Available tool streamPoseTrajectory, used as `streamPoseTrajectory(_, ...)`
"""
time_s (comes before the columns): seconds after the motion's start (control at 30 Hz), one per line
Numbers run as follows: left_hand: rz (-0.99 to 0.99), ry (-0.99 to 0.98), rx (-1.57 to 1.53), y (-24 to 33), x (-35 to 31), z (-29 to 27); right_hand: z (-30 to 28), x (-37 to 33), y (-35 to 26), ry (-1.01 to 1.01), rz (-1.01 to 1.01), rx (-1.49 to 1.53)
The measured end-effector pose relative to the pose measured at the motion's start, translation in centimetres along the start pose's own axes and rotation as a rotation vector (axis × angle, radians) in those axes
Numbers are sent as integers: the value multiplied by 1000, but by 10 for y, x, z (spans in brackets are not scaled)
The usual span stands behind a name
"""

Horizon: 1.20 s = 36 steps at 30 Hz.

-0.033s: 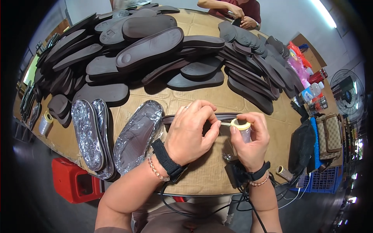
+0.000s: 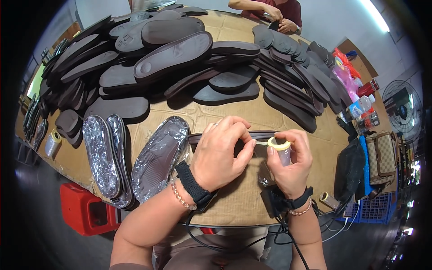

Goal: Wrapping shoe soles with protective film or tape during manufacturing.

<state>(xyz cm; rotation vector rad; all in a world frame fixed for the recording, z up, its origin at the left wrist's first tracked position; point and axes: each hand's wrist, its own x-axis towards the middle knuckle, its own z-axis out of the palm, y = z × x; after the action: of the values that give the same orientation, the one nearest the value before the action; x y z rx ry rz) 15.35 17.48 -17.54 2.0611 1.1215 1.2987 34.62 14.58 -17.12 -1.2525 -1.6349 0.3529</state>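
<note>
Cardboard-topped counter (image 2: 234, 204): right grip (image 2: 294, 167) clasps film roll (image 2: 284, 156), left grip (image 2: 219, 157) seems to pinch its pale strip (image 2: 261, 143), dark soles (image 2: 262, 134) just beyond both; likely a wrapping step, next move calling for steady tension.

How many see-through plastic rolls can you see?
3: the held roll in the right grip, the left roll at the table's left edge, and the right roll near the black bag. More may be hidden behind the soles.
</note>
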Motion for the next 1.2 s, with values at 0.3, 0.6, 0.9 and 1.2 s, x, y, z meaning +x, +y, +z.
streamPoseTrajectory(0.3,0,50,-25,-8,4,-1,4,7,-15,-11,-34,-189)
streamPoseTrajectory(0.6,-31,25,38,-4,4,-5,8,8,-25,-5,96,-169)
streamPoseTrajectory(0.9,4,33,57,-4,2,-2,8,1,-15,51,70,-94)
streamPoseTrajectory(1.2,26,21,66,-4,1,-1,7,-1,-14,42,-31,-219)
